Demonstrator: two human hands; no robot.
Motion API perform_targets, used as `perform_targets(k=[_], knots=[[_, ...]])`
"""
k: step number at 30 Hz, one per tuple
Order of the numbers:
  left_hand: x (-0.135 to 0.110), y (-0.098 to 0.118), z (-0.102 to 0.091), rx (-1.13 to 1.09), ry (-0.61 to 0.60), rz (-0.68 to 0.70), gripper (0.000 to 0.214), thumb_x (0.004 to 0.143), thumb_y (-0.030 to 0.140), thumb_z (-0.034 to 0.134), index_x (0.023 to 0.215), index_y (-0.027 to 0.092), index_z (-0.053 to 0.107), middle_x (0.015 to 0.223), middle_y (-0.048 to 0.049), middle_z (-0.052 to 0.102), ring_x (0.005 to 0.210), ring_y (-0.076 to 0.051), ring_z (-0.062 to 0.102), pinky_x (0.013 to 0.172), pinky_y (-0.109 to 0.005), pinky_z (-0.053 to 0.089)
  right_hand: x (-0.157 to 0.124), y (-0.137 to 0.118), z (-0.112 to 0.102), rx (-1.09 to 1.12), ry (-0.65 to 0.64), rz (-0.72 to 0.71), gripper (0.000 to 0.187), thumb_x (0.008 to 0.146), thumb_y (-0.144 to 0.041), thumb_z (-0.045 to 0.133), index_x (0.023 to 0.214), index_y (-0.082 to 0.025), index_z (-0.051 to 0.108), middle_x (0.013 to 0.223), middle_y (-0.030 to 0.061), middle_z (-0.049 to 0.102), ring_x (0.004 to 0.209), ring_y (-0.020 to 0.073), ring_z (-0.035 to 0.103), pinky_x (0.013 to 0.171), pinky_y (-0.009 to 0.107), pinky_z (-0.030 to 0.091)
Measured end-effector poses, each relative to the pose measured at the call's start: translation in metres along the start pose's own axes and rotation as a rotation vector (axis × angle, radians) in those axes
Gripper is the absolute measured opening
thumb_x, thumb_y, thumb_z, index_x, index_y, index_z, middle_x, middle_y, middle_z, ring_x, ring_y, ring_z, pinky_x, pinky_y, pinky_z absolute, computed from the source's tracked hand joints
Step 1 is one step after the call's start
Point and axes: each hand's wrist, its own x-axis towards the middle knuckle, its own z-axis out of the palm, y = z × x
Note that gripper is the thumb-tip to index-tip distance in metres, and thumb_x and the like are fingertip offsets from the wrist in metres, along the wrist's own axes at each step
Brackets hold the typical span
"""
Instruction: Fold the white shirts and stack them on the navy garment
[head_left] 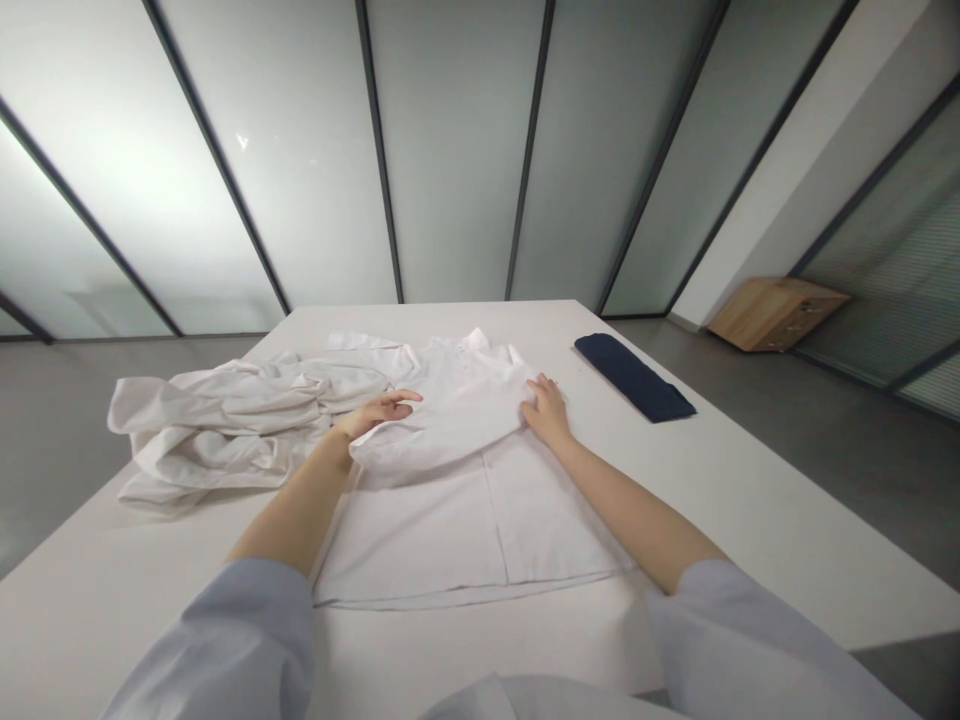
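Note:
A white collared shirt [450, 500] lies spread on the white table [750, 520], collar toward the far end, with one sleeve folded across its chest. My left hand [375, 412] rests on the folded sleeve with its fingers stretched out and open. At the shirt's right shoulder my right hand [546, 408] lies flat on the cloth, its fingers extended. Neither hand holds anything.
A heap of crumpled white garments [225, 425] sits at the table's left side. A folded dark navy cloth [636, 378] lies at the far right. Frosted glass walls stand behind, and a wooden cabinet [776, 312] is on the floor at right.

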Motion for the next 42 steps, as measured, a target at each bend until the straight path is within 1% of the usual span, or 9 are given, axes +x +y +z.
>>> perform_targets(k=[2,5,9,15,20,26,31,36,42], knots=[[-0.002,0.000,-0.005,-0.025,0.001,0.002,0.055,0.062,0.036,0.067,0.113,0.016,0.063,0.055,0.0067,0.034,0.048,-0.007,0.031,0.048,-0.023,0.028,-0.004,-0.005,-0.001,-0.105,-0.108,-0.063,0.053,0.083,-0.029,0.046,0.135,-0.019,0.053,0.149,0.0094,0.041,0.139,0.0292,0.030,0.110,0.045,0.025],[0.006,-0.009,-0.003,0.051,0.165,0.014,0.053,0.069,0.043,0.061,0.113,0.013,0.062,0.057,0.0054,0.039,0.050,-0.009,0.035,0.049,-0.024,0.031,-0.008,-0.012,-0.004,-0.219,-0.221,-0.137,0.046,0.087,-0.031,0.045,0.130,-0.021,0.057,0.144,0.0094,0.047,0.134,0.0270,0.039,0.109,0.042,0.026],[0.023,-0.024,0.013,0.386,0.370,0.030,0.048,0.068,0.048,0.064,0.103,0.014,0.063,0.067,0.0019,0.051,0.059,-0.012,0.047,0.058,-0.026,0.038,-0.009,-0.017,-0.007,-0.280,-0.216,-0.110,0.044,0.087,-0.033,0.046,0.127,-0.020,0.059,0.142,0.0105,0.049,0.126,0.0276,0.045,0.104,0.040,0.032],[0.024,-0.024,0.029,0.706,0.237,0.041,0.045,0.064,0.036,0.066,0.105,0.018,0.068,0.075,-0.0011,0.060,0.074,-0.019,0.056,0.071,-0.029,0.042,-0.007,-0.015,-0.007,-0.321,-0.219,-0.010,0.049,0.089,-0.039,0.044,0.133,-0.018,0.054,0.143,0.0130,0.046,0.132,0.0309,0.038,0.106,0.043,0.029],[0.013,-0.009,0.029,0.299,0.137,0.059,0.042,0.063,0.031,0.063,0.101,0.018,0.070,0.093,-0.0046,0.066,0.085,-0.021,0.058,0.075,-0.029,0.043,-0.006,-0.009,-0.008,-0.350,-0.278,0.001,0.059,0.092,-0.053,0.037,0.139,-0.017,0.047,0.149,0.0173,0.038,0.137,0.0333,0.031,0.108,0.050,0.022],[0.005,-0.004,0.026,0.003,-0.013,-0.016,0.058,0.061,0.031,0.070,0.117,0.018,0.066,0.099,-0.0066,0.068,0.089,-0.023,0.060,0.074,-0.029,0.042,-0.002,-0.001,-0.015,-0.307,-0.256,0.012,0.054,0.095,-0.052,0.031,0.129,-0.019,0.057,0.141,0.0164,0.049,0.130,0.0301,0.041,0.106,0.050,0.024],[0.014,-0.019,0.031,0.140,0.150,0.002,0.047,0.069,0.039,0.069,0.111,0.018,0.068,0.092,-0.0047,0.065,0.081,-0.017,0.057,0.067,-0.026,0.040,-0.001,-0.001,-0.016,-0.321,-0.230,0.005,0.049,0.093,-0.050,0.035,0.120,-0.019,0.063,0.130,0.0158,0.057,0.119,0.0306,0.050,0.101,0.048,0.030],[0.021,-0.027,0.033,0.259,0.169,0.060,0.051,0.067,0.042,0.072,0.109,0.014,0.064,0.073,-0.0004,0.058,0.065,-0.013,0.052,0.059,-0.024,0.036,-0.003,-0.002,-0.014,-0.333,-0.235,0.013,0.049,0.091,-0.050,0.041,0.126,-0.018,0.058,0.134,0.0162,0.053,0.123,0.0310,0.047,0.102,0.047,0.030],[0.018,-0.012,0.027,0.554,0.084,-0.123,0.054,0.064,0.051,0.075,0.102,0.016,0.062,0.061,0.0030,0.053,0.054,-0.013,0.049,0.050,-0.024,0.031,-0.004,0.000,-0.012,-0.316,-0.190,-0.006,0.053,0.090,-0.047,0.044,0.133,-0.018,0.052,0.145,0.0162,0.043,0.133,0.0317,0.037,0.106,0.045,0.027]])
